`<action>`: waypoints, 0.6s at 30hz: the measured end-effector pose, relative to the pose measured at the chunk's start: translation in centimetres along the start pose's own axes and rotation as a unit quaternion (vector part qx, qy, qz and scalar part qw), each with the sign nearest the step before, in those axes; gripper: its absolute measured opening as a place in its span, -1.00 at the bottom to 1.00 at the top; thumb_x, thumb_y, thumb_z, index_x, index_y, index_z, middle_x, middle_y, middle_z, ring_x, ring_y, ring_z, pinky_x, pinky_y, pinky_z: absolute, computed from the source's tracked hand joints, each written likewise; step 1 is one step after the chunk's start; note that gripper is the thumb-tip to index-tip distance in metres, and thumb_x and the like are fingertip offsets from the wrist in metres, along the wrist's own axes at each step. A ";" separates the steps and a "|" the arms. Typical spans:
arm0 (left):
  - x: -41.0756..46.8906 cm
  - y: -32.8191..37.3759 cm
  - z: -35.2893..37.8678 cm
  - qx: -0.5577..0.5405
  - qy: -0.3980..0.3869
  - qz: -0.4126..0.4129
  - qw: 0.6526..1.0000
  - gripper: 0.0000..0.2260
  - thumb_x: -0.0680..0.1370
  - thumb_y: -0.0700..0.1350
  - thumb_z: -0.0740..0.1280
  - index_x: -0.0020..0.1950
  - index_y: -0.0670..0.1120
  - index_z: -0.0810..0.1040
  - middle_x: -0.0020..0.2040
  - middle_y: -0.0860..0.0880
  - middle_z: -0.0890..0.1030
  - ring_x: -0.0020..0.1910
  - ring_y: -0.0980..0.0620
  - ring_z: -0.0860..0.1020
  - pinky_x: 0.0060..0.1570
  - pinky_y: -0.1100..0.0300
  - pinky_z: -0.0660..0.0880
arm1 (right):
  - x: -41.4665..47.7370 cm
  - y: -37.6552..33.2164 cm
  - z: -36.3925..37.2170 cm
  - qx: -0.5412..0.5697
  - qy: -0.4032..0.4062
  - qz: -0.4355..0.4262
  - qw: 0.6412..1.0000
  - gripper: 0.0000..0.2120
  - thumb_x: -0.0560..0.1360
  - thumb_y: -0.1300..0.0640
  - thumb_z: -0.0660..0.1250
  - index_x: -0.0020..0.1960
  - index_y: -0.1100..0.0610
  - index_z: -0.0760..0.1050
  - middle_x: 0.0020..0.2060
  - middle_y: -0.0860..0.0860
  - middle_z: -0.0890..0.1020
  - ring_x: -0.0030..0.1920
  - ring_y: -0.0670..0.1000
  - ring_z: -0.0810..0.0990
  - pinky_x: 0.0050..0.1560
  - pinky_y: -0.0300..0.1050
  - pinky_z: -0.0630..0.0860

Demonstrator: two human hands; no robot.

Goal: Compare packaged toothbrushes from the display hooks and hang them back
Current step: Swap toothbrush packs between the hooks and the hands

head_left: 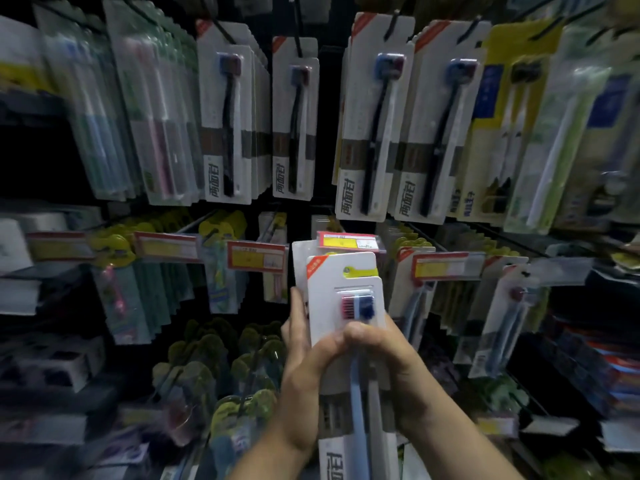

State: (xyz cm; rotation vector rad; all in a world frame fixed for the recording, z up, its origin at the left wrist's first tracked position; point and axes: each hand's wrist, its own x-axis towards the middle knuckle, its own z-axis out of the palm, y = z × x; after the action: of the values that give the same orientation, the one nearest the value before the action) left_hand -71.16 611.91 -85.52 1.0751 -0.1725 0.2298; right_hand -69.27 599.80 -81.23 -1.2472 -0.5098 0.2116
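Two hands hold one pack (346,282) upright at mid-frame, in front of the rack's middle row. L hand (304,355): thumb pressed on the pack's front, fingers stretched up along its left edge and behind it, so it's clamped thumb vs. fingers. R hand (388,351): thumb on the front too, touching the L thumb just below the brush heads, other fingers curled round the right edge to the back. Pack is a white card w/ red corner flash; pink and blue heads side by side under a clear blister, pale blue handle running down between the wrists. 2nd card (300,261) shows behind it, offset up and left; can't tell which hand carries it. Price tag (346,241), red and yellow, sits just above the pack's top edge. Hung packs (375,126) of similar white type fill the row above, each w/ dark and white brushes, on black hooks (393,24). More tags (256,259) line the middle row. Edges are blurred.
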 end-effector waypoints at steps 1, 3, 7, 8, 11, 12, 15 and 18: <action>-0.7 0.3 0.1 -0.014 0.008 -0.001 1.000 -0.01 0.25 0.23 0.66 0.61 0.16 0.31 0.55 -0.14 0.38 0.45 -0.17 0.50 0.34 -0.21 0.50 | -0.4 0.0 0.5 0.015 -0.008 0.003 1.000 -0.12 0.25 -0.07 0.65 0.48 0.11 0.41 0.37 0.27 0.55 0.38 0.38 0.50 0.44 0.48 0.31; -1.9 1.1 0.2 -0.079 -0.010 0.001 0.997 -0.02 0.29 0.11 0.67 0.63 0.12 0.27 0.54 -0.17 0.41 0.43 -0.22 0.51 0.35 -0.22 0.45 | -1.2 0.0 1.3 0.047 -0.023 0.007 0.999 -0.14 0.25 -0.07 0.66 0.47 0.13 0.43 0.38 0.29 0.54 0.39 0.40 0.48 0.45 0.46 0.31; -3.9 1.6 -0.4 -0.145 -0.059 -0.029 0.987 -0.03 0.35 -0.05 0.63 0.66 0.08 0.20 0.48 -0.22 0.50 0.40 -0.30 0.53 0.41 -0.19 0.35 | -2.9 0.6 2.5 0.126 -0.042 0.033 0.991 -0.20 0.24 0.00 0.66 0.42 0.13 0.49 0.36 0.32 0.54 0.38 0.43 0.47 0.45 0.43 0.32; -4.2 1.3 -0.9 -0.158 -0.054 -0.047 0.985 0.00 0.32 -0.04 0.66 0.65 0.06 0.22 0.47 -0.22 0.51 0.39 -0.29 0.54 0.39 -0.16 0.37 | -3.2 1.0 2.8 0.136 -0.034 0.045 0.989 -0.22 0.23 0.02 0.65 0.40 0.12 0.51 0.35 0.33 0.54 0.38 0.45 0.46 0.45 0.46 0.30; -5.6 0.9 -1.7 -0.151 -0.015 -0.083 0.985 0.04 0.19 0.06 0.71 0.59 -0.08 0.35 0.43 -0.24 0.55 0.37 -0.25 0.57 0.26 -0.11 0.50 | -3.5 2.5 3.7 0.131 0.005 0.086 0.988 -0.32 0.28 0.07 0.61 0.38 0.11 0.53 0.33 0.35 0.55 0.36 0.48 0.47 0.43 0.48 0.31; -6.2 0.8 -2.0 -0.151 0.001 -0.093 0.984 0.00 0.18 0.08 0.71 0.55 -0.12 0.42 0.40 -0.25 0.56 0.35 -0.25 0.57 0.24 -0.09 0.53 | -3.5 3.1 3.9 0.131 0.015 0.104 0.986 -0.33 0.30 0.07 0.61 0.37 0.12 0.54 0.31 0.35 0.57 0.34 0.47 0.49 0.42 0.46 0.34; -6.5 0.3 -3.6 -0.289 0.046 -0.132 0.947 -0.52 0.47 -0.03 0.53 0.32 -0.21 0.59 0.24 -0.30 0.64 0.19 -0.12 0.67 0.17 0.01 0.57 | -3.3 4.3 4.3 0.141 0.050 0.176 0.973 -0.36 0.32 0.04 0.63 0.35 0.16 0.58 0.25 0.32 0.63 0.25 0.38 0.61 0.38 0.33 0.48; -5.2 -0.5 -4.3 -0.310 0.061 -0.177 0.932 -0.77 0.73 -0.16 0.19 -0.05 -0.19 0.55 -0.19 -0.12 0.66 -0.42 0.23 0.66 -0.33 0.37 0.55 | -2.8 5.3 4.2 0.158 0.088 0.228 0.957 -0.38 0.30 0.04 0.66 0.30 0.23 0.62 0.06 0.24 0.68 0.02 0.24 0.68 0.11 0.11 0.60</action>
State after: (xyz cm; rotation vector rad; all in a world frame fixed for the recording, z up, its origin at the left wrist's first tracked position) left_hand -75.93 614.99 -89.26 0.4446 0.0638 -0.0861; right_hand -73.09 603.84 -85.93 -1.0406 -0.0216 0.5461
